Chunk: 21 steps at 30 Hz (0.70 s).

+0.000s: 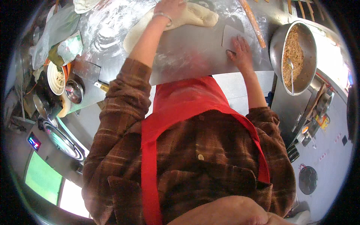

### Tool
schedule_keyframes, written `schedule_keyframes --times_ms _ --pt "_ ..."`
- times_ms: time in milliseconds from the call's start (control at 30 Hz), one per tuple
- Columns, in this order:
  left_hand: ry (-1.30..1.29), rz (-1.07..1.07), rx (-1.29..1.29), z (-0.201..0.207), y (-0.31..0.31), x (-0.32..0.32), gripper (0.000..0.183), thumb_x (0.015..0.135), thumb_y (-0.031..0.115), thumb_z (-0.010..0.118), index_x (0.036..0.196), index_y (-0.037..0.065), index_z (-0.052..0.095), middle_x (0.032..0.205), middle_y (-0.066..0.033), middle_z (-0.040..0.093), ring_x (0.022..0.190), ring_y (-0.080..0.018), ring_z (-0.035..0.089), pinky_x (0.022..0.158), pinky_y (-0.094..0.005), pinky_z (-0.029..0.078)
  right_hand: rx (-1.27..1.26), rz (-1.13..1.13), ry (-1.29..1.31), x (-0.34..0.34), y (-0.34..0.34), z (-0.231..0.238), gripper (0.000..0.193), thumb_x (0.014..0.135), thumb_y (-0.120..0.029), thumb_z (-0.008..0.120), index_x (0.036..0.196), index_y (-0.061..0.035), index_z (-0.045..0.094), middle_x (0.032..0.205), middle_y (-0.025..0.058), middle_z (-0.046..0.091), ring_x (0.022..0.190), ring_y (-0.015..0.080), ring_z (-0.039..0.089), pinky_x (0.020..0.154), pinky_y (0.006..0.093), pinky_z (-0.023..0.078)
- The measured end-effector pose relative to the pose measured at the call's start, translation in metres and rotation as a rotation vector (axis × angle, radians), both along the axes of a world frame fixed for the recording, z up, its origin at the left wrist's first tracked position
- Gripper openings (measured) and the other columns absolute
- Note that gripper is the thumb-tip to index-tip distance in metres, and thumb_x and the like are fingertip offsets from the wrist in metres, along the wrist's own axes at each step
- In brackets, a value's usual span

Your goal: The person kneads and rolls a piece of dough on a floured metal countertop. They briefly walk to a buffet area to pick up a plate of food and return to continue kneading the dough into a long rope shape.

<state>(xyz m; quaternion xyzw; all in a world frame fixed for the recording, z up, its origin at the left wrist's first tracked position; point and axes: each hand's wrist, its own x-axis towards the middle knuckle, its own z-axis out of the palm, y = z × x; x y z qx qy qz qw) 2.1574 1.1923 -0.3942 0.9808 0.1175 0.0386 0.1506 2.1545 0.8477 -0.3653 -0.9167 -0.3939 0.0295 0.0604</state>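
Pale dough (pixel 200 15), long axis slanting rightward and away, lies at the nearer left hand (pixel 170 6), finger spread indeterminable, and forward-left of the right hand's (pixel 241 52) slightly parted fingers at a flat scraper (pixel 227 36).

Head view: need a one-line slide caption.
Left hand on dough, right hand by a flat scraper, wooden rolling pin and steel bowl beyond; floured metal table.
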Motion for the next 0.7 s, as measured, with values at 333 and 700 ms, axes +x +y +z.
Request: schedule_keyframes --times_ms 333,700 --pt "-0.093 -0.204 -0.151 0.065 -0.051 -0.113 0.035 0.082 0.028 0.054 0.113 0.011 0.054 0.116 -0.0067 0.054 0.101 -0.0252 0.052 0.088 -0.0399 0.041 -0.251 0.003 -0.046 0.038 0.017 0.026 0.041 0.079 -0.021 0.052 0.119 -0.0109 0.046 0.103 0.0176 0.058 0.09 0.0314 0.059 0.075 0.0392 0.05" --pt "-0.212 -0.009 -0.465 0.065 -0.064 -0.134 0.023 0.08 0.02 0.053 0.101 0.013 0.062 0.095 -0.0071 0.062 0.086 -0.0261 0.058 0.077 -0.0387 0.045 0.048 -0.394 0.178 0.082 0.026 0.035 0.043 0.082 -0.038 0.048 0.12 -0.0172 0.05 0.091 0.0156 0.063 0.083 0.0362 0.06 0.073 0.0455 0.047"
